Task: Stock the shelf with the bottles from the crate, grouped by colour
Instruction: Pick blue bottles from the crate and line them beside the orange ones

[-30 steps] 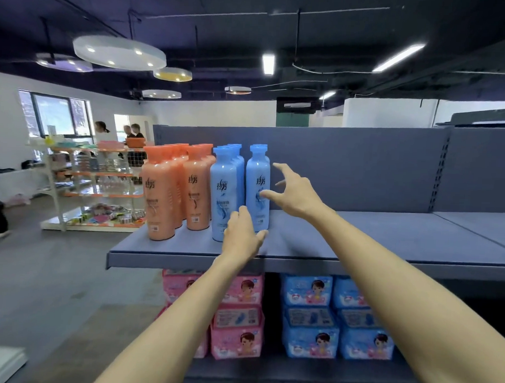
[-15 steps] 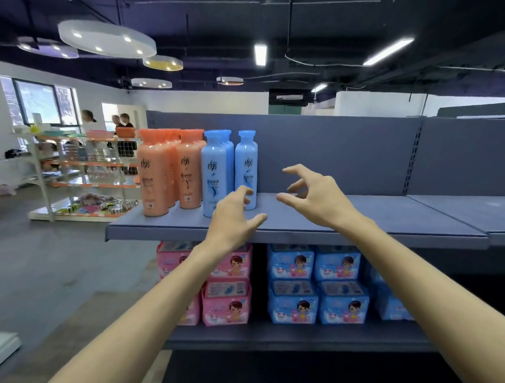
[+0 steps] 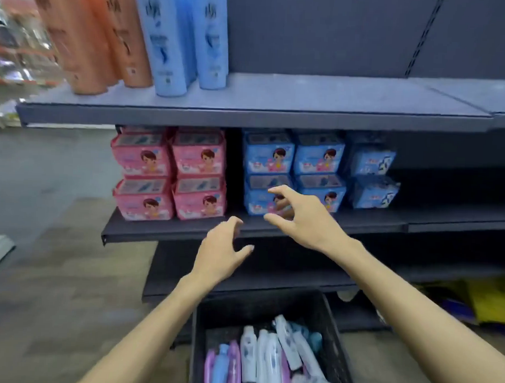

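Note:
Orange bottles (image 3: 87, 39) and blue bottles (image 3: 170, 42) stand grouped at the left of the grey top shelf (image 3: 306, 93). On the floor below sits a black crate (image 3: 258, 309) holding several white, purple and blue bottles (image 3: 268, 358) lying on their sides. My left hand (image 3: 220, 253) and my right hand (image 3: 299, 218) hang empty in front of the middle shelf, fingers loosely spread, well above the crate.
The middle shelf (image 3: 164, 231) carries stacked pink packs (image 3: 171, 174) at left and blue packs (image 3: 298, 170) at right. Yellow and blue bags (image 3: 482, 302) lie low at the right. Grey floor (image 3: 42, 270) stretches to the left.
Both hands have left the blue bottles on the top shelf and dropped to middle-shelf height. My view has tilted down, bringing the crate into sight.

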The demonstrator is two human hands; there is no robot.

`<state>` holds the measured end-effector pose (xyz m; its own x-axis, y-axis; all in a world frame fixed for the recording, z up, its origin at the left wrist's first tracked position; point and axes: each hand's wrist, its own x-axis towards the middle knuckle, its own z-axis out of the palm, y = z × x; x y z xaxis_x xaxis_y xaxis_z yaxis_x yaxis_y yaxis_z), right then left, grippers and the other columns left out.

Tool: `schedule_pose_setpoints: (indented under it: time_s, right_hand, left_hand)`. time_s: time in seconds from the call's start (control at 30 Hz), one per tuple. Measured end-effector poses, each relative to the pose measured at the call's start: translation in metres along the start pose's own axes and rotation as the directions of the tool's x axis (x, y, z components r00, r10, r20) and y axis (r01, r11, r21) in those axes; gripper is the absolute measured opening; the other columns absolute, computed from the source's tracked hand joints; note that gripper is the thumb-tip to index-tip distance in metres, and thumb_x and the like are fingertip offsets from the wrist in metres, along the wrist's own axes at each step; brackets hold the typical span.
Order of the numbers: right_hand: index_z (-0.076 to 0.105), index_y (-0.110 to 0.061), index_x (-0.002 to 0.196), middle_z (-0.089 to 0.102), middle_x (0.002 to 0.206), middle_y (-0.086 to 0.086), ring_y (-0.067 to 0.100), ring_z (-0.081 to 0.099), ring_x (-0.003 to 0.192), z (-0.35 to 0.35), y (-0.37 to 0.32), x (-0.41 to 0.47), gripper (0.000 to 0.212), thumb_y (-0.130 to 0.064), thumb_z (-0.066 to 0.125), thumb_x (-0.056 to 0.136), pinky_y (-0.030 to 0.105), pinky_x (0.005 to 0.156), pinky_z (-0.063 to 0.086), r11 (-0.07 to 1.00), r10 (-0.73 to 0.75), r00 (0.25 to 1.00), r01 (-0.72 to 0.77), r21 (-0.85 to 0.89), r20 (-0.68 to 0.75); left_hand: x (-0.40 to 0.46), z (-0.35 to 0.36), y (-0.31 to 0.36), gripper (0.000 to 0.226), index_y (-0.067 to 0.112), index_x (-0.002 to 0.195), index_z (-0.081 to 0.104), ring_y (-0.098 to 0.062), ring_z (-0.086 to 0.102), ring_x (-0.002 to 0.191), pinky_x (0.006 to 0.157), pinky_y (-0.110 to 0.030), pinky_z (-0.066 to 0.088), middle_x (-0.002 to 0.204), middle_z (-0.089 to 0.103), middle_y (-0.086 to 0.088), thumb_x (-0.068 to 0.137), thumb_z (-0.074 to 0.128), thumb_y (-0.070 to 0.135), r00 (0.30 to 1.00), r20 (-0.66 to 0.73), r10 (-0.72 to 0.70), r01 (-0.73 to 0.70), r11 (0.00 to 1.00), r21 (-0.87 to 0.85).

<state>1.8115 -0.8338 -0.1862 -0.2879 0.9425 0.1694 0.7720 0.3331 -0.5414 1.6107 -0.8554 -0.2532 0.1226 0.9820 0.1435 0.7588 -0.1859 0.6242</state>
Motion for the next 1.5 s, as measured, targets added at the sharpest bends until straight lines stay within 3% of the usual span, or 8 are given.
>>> schedule_pose_setpoints:
  time_s: [0.2, 0.43, 0.63, 0.77, 0.83, 1.1, 1.37, 1.5]
  right_hand:
    - [0.052, -0.029, 0.136, 0.067, 0.105, -0.004, 0.005, 0.068, 0.082, 0.101, 0.08, -0.023, 0.052, -0.043, 0.069, 0.089, 0.032, 0.085, 0.055, 0.981, 0.167, 0.965, -0.184, 0.069, 0.2]
    - [0.049, -0.029, 0.138, 0.065, 0.105, -0.003, 0.012, 0.065, 0.088, 0.237, 0.174, -0.07, 0.053, -0.043, 0.068, 0.09, 0.039, 0.088, 0.055, 0.918, 0.345, 0.811, -0.396, 0.009, 0.473]
    - [0.047, -0.025, 0.14, 0.064, 0.109, 0.002, 0.025, 0.063, 0.104, 0.329, 0.251, -0.117, 0.053, -0.038, 0.067, 0.092, 0.042, 0.092, 0.051, 0.859, 0.461, 0.69, -0.505, -0.085, 0.558]
    - [0.046, -0.03, 0.138, 0.065, 0.111, -0.001, 0.018, 0.062, 0.097, 0.381, 0.283, -0.135, 0.051, -0.041, 0.065, 0.092, 0.033, 0.084, 0.051, 0.845, 0.475, 0.633, -0.523, -0.115, 0.611]
    - [0.045, -0.032, 0.138, 0.064, 0.113, -0.003, 0.016, 0.062, 0.095, 0.403, 0.291, -0.14, 0.051, -0.042, 0.063, 0.092, 0.034, 0.086, 0.051, 0.849, 0.456, 0.613, -0.518, -0.108, 0.645]
    - [0.038, -0.032, 0.145, 0.063, 0.118, 0.0, 0.02, 0.061, 0.108, 0.473, 0.305, -0.155, 0.055, -0.038, 0.061, 0.096, 0.038, 0.088, 0.053, 0.861, 0.431, 0.569, -0.49, -0.132, 0.7]
    - [0.038, -0.03, 0.143, 0.063, 0.121, 0.004, 0.02, 0.063, 0.107, 0.515, 0.314, -0.165, 0.054, -0.039, 0.061, 0.095, 0.042, 0.092, 0.054, 0.807, 0.467, 0.522, -0.582, -0.103, 0.713]
    - [0.04, -0.029, 0.143, 0.063, 0.12, 0.006, 0.025, 0.064, 0.103, 0.539, 0.318, -0.156, 0.054, -0.037, 0.062, 0.094, 0.044, 0.085, 0.057, 0.748, 0.513, 0.487, -0.658, -0.09, 0.707]
  left_hand:
    - [-0.037, 0.101, -0.083, 0.047, 0.016, 0.115, 0.056, -0.02, 0.064, 0.098, 0.087, -0.038, 0.051, 0.106, 0.067, 0.0, 0.077, 0.077, 0.035, 0.953, 0.187, -0.24, 0.24, 0.97, 0.02]
    - [-0.109, 0.214, -0.169, 0.039, 0.018, 0.109, 0.057, -0.026, 0.064, 0.086, 0.081, -0.04, 0.054, 0.094, 0.065, 0.001, 0.077, 0.077, 0.029, 0.785, 0.38, -0.49, 0.518, 0.855, 0.033]
    - [-0.158, 0.299, -0.228, 0.046, 0.015, 0.116, 0.055, -0.03, 0.062, 0.099, 0.087, -0.041, 0.052, 0.109, 0.065, -0.008, 0.078, 0.076, 0.032, 0.602, 0.468, -0.647, 0.673, 0.726, 0.138]
    - [-0.165, 0.349, -0.264, 0.062, 0.007, 0.133, 0.038, -0.036, 0.054, 0.115, 0.091, -0.037, 0.046, 0.129, 0.049, -0.017, 0.084, 0.07, 0.028, 0.353, 0.523, -0.776, 0.695, 0.592, 0.408]
    - [-0.162, 0.372, -0.282, 0.069, 0.004, 0.138, 0.031, -0.036, 0.052, 0.12, 0.093, -0.037, 0.045, 0.135, 0.042, -0.018, 0.085, 0.069, 0.024, 0.294, 0.517, -0.804, 0.7, 0.549, 0.456]
    - [-0.161, 0.431, -0.333, 0.071, 0.001, 0.137, 0.028, -0.037, 0.048, 0.12, 0.095, -0.041, 0.044, 0.134, 0.038, -0.019, 0.085, 0.07, 0.025, 0.278, 0.414, -0.867, 0.739, 0.468, 0.485]
    - [-0.163, 0.448, -0.34, 0.065, 0.007, 0.132, 0.026, -0.037, 0.048, 0.116, 0.088, -0.039, 0.041, 0.129, 0.041, -0.019, 0.086, 0.069, 0.023, 0.255, 0.34, -0.905, 0.901, 0.35, 0.256]
    - [-0.169, 0.461, -0.328, 0.061, 0.008, 0.13, 0.032, -0.038, 0.05, 0.112, 0.095, -0.042, 0.044, 0.128, 0.039, -0.016, 0.082, 0.069, 0.015, 0.352, 0.267, -0.897, 0.908, 0.396, 0.134]
